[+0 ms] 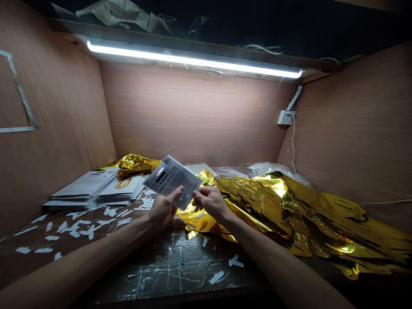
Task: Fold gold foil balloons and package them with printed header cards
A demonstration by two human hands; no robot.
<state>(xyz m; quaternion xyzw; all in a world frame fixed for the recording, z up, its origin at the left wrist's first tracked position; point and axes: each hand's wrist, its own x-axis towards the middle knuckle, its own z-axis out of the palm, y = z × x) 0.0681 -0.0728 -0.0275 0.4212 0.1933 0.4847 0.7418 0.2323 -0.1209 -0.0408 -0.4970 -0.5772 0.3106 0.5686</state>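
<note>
A flat printed packet (172,179) in clear plastic, with a barcode and a hang hole, is tilted up over the middle of the table. My left hand (165,209) grips its lower left side, thumb on the printed face. At the packet's right corner, the fingers of my right hand (210,201) are pinched together on its edge. Crumpled gold foil sheets (257,201) lie just behind and to the right of my right hand. Stacks of white cards (85,186) stand to the left, with orange rubber bands (123,183) on one of them.
Small white paper strips (77,229) are scattered over the dark scratched table (154,266). More gold foil (137,164) and clear plastic bags (273,168) lie along the back. Wooden walls enclose three sides; a lit tube (193,60) hangs under the shelf.
</note>
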